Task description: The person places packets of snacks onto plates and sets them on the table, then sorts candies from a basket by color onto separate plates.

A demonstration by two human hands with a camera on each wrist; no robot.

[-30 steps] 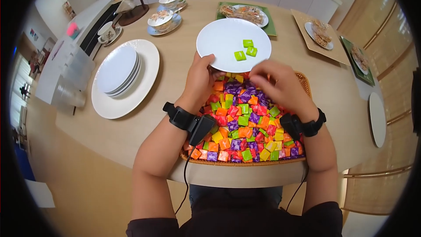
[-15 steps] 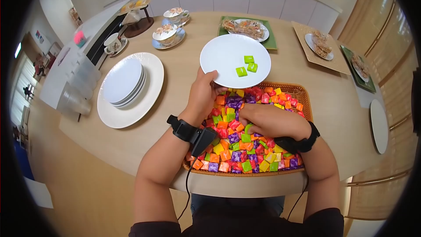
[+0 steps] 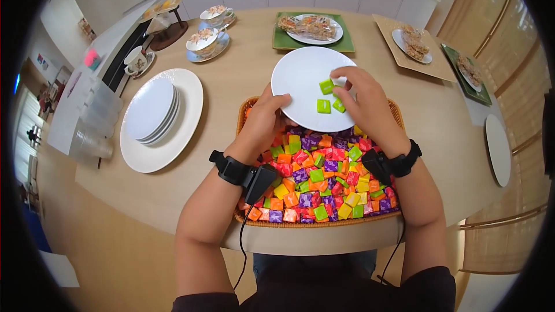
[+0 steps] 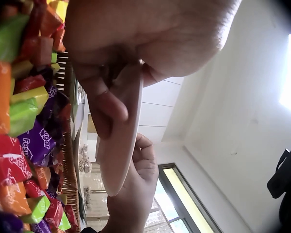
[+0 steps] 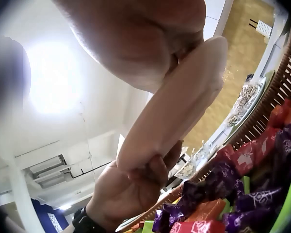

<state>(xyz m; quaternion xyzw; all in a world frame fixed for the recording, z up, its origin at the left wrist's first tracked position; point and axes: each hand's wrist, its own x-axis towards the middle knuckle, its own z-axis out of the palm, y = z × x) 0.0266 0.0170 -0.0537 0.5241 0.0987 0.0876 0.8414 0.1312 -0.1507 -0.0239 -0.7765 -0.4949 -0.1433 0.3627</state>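
A white plate [image 3: 298,89] is held up over the near basket by my left hand [image 3: 266,117], thumb on top of the rim and fingers beneath. Green wrapped candies [image 3: 324,106] lie on the plate's right half. My right hand [image 3: 367,101] is over that side, its curled fingers and thumb at a green candy [image 3: 339,106] close to the plate's surface. Below is a wicker basket [image 3: 324,225] full of wrapped candies [image 3: 306,173] in red, orange, yellow, green and purple. In both wrist views the plate [image 4: 123,141] shows from its underside, which hides the candies on it.
Left of the basket, stacked small plates [image 3: 151,107] sit on a large white plate [image 3: 191,133]. Cups on saucers [image 3: 202,43] stand behind them. Along the back are a green tray [image 3: 315,20] with packaged snacks and a tan tray [image 3: 413,49]. A white plate [image 3: 497,150] lies far right.
The right hand dipped into the basket's candies, then rose to the right side of the plate. The left hand keeps holding the plate. The candies on it are slightly rearranged.
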